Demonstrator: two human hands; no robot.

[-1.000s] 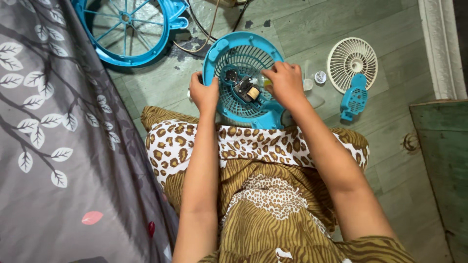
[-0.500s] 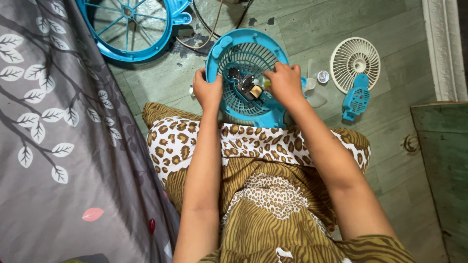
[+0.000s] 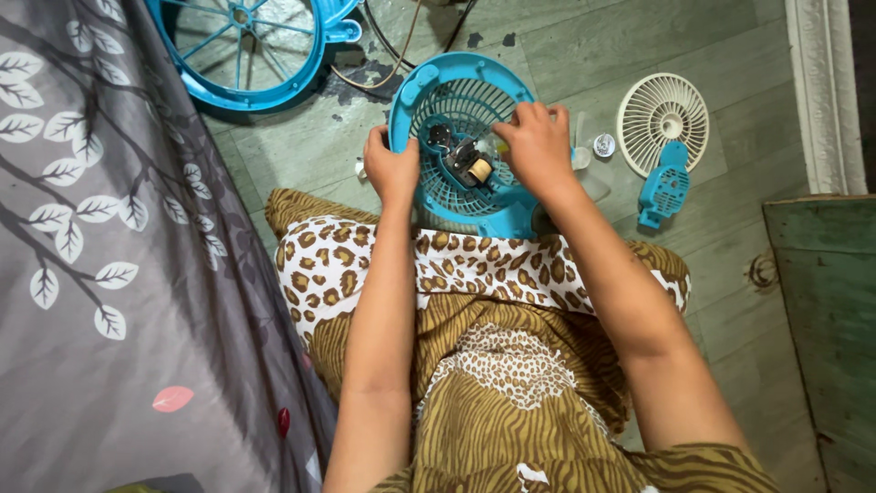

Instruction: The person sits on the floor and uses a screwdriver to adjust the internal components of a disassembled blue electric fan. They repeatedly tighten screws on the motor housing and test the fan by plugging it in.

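In the head view we look down on a round blue fan housing, a plastic shell with a grille of thin concentric ribs and spokes. It stands on the green plank floor just beyond our knees, tilted up toward us, with its lower rim against the leopard-print cloth over our lap. At its hub sits a small motor, dark metal with a yellowish part on its near side.

Our left hand grips the housing's left rim, its fingers curled and clamped on the blue edge. Our right hand lies over the right half of the grille, knuckles up, its fingers bent down onto the ribs beside the motor; we cannot tell whether they pinch anything.

Right of the housing a white round grille lies flat on the floor, with a small blue part overlapping its lower edge and a small round white cap between it and our right hand. A larger blue fan guard lies at the top left, next to a grey leaf-print fabric.

Against the frame half a second ago, the housing and both hands hold nearly the same places; the right hand has drawn slightly in toward the motor.
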